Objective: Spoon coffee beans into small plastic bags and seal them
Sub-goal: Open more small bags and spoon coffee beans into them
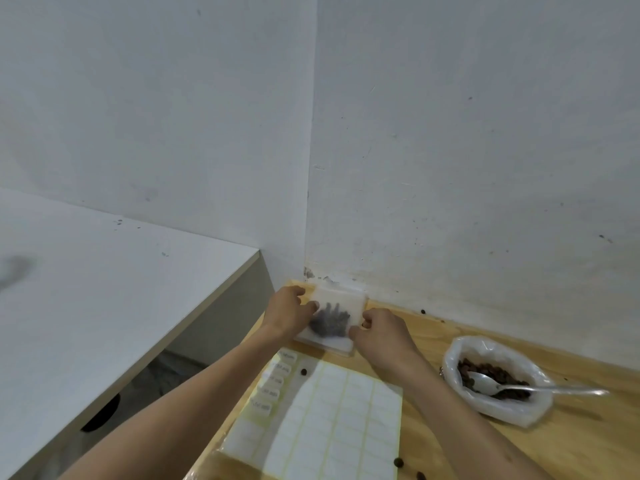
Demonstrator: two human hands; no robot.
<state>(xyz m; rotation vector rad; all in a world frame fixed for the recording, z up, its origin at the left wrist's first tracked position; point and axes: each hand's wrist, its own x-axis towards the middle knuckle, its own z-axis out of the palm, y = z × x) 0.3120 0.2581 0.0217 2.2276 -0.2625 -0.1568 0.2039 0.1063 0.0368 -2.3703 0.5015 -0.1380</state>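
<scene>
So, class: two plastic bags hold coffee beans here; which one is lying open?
The large white plastic bag at the right, mouth rolled open, with a metal spoon resting in it. The small clear bag is pinched flat between both hands.

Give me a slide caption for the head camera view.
Both hands pinch a small bean-filled bag; spoon rests in the bean sack.
</scene>
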